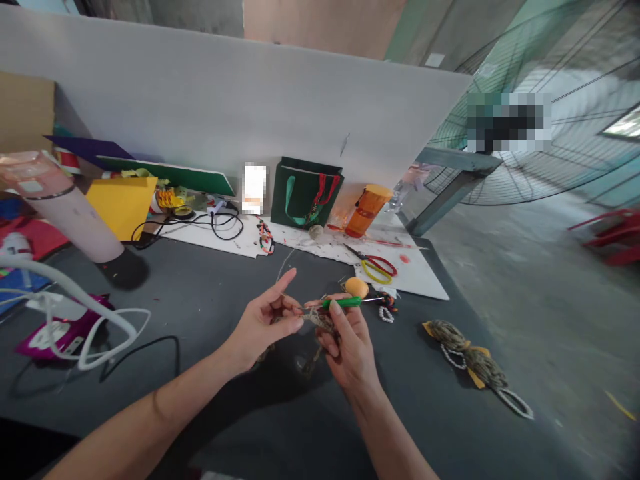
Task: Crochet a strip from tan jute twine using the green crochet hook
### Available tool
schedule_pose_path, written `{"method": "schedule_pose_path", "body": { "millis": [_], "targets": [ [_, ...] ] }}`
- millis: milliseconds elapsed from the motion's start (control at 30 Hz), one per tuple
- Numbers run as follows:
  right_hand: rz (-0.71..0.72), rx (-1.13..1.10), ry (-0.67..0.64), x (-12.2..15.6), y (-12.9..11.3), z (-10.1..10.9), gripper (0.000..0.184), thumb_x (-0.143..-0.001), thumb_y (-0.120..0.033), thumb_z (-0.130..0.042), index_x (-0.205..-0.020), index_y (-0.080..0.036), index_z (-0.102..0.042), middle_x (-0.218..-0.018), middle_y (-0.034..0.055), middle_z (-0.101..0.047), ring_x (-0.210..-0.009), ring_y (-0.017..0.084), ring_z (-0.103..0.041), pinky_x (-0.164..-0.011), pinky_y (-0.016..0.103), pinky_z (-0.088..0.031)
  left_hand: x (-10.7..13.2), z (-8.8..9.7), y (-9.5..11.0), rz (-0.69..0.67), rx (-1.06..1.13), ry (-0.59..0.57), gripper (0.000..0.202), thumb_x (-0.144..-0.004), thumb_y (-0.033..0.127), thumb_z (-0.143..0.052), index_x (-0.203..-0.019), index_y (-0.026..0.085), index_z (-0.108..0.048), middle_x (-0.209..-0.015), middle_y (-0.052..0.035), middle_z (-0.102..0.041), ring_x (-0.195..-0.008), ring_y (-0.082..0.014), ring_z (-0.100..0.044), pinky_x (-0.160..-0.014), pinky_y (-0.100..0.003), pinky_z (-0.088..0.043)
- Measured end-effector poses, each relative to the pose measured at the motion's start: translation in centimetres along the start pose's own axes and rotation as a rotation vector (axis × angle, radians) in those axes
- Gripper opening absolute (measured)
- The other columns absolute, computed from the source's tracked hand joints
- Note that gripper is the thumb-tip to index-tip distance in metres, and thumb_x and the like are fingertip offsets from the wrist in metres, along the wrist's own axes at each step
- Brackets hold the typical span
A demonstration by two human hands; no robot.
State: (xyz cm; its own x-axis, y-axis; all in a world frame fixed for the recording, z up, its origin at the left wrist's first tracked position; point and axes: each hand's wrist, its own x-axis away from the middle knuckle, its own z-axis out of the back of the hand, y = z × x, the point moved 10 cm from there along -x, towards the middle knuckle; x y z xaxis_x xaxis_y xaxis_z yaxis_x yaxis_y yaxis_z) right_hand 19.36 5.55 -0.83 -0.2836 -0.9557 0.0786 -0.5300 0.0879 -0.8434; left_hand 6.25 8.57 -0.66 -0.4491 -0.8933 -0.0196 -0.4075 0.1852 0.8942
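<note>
My left hand [260, 323] pinches the edge of a small grey-brown crocheted piece [320, 321], its index finger raised with a thin strand of yarn by it. In my right hand [354, 343] is a crochet hook [347, 303] with a green handle, its tip pointing left at the work. The fingers of both hands nearly meet, and part of the piece dangles below them. A strand runs up from the left hand toward a small grey yarn ball [316, 231] in front of the dark green gift bag [305, 197].
Beyond my hands lie red-and-yellow-handled scissors [377, 268], an orange ball [357, 287] and an orange container [369, 210]. A grey-brown yarn bundle [467, 357] rests at right. On the left are a pink tumbler [75, 213], a purple device [65, 333] and cables. A large fan [540, 127] stands right.
</note>
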Motion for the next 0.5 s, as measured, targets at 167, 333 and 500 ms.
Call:
{"method": "schedule_pose_path", "body": {
  "millis": [167,333,500],
  "targets": [
    [-0.003,-0.019,0.018,-0.05,0.02,0.19,0.045,-0.059,-0.049,-0.093,-0.078,-0.022,-0.063,-0.065,-0.0029,-0.071,-0.034,0.0,-0.025,-0.031,0.01,-0.027,0.0,-0.09,0.11,0.002,0.009,-0.004,0.079,-0.073,0.017,-0.082,-0.146,0.029,-0.054,-0.085,0.0017,-0.065,-0.072,-0.009,-0.054,-0.069,-0.024,-0.046],
    [-0.016,-0.019,0.048,-0.01,0.08,0.55,0.047,-0.056,-0.05,-0.095,-0.078,-0.022,-0.064,-0.067,-0.0021,-0.073,-0.033,-0.001,-0.023,-0.031,0.01,-0.027,-0.13,0.03,0.05,-0.009,0.01,0.008,0.077,-0.071,0.017,-0.083,-0.143,0.029,-0.057,-0.084,0.0012,-0.064,-0.072,-0.0099,-0.054,-0.072,-0.026,-0.047],
    [-0.019,-0.031,0.052,-0.06,0.02,0.59,0.049,-0.054,-0.048,-0.096,-0.077,-0.021,-0.063,-0.066,-0.0022,-0.073,-0.033,-0.001,-0.025,-0.031,0.011,-0.026,-0.19,0.1,0.01,-0.01,0.014,0.005,0.076,-0.07,0.017,-0.084,-0.141,0.029,-0.059,-0.082,0.0016,-0.063,-0.073,-0.0101,-0.054,-0.072,-0.026,-0.047]
  ]
}}
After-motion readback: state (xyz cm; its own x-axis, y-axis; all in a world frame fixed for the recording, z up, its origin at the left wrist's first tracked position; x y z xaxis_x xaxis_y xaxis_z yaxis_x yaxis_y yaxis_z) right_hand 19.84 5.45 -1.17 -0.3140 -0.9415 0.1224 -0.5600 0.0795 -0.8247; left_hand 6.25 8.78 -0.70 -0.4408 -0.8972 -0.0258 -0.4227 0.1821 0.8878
